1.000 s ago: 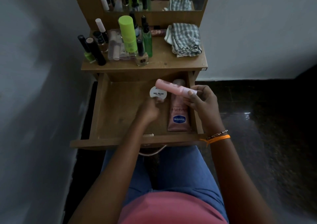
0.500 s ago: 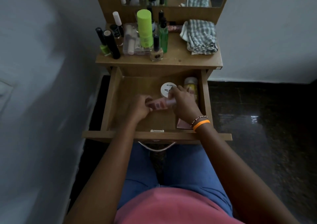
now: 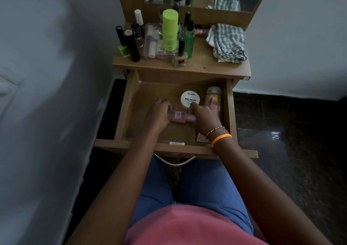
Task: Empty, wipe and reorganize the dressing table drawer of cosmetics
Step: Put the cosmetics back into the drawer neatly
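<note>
**Pink bottle laid in the open drawer**

Both hands grasp a small pink bottle (image 3: 179, 115) lying flat mid-drawer (image 3: 129, 102): the left hand (image 3: 158, 113) at its left end, the right hand (image 3: 203, 118) at its cap end. A white nail polish remover tub (image 3: 190, 98) sits behind, a pink tube (image 3: 214, 99) (partly hidden) along the right wall.

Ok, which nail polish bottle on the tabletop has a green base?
The green nail polish bottle at the far left edge; the other black-capped nail polish bottle is beige.
</note>
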